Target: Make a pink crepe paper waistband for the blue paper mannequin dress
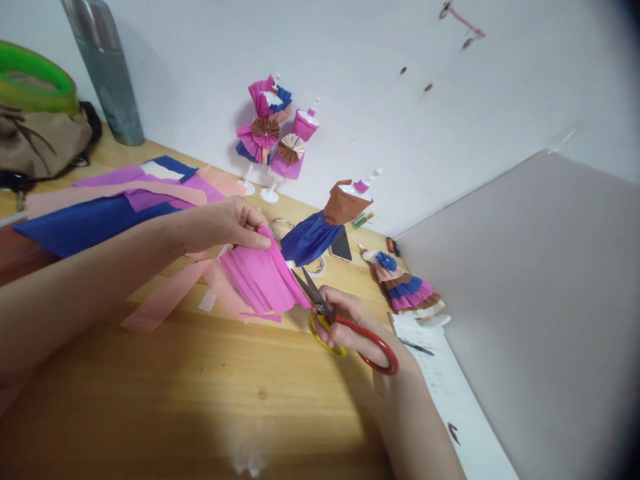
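Note:
My left hand [233, 223] pinches the upper corner of a pleated pink paper piece [263, 277], which hangs down over the table. My right hand [345, 320] is wrapped round scissors [370, 340] with red and yellow handles. The scissor blades are parted and lie close to the right edge of the pink paper; whether they touch it I cannot tell. Peach paper strips [167, 297] lie under and left of the pink piece. Just behind the blades stands a small dress form with a brown top [345, 203] and a blue skirt [310, 237].
Coloured paper sheets [95, 220] lie at the left, near a bottle [113, 80] and a bag [40, 133]. Two dressed forms [265, 130] stand by the wall. A phone [341, 245], a layered dress [407, 287] and white paper with a pen [417, 347] are at the right.

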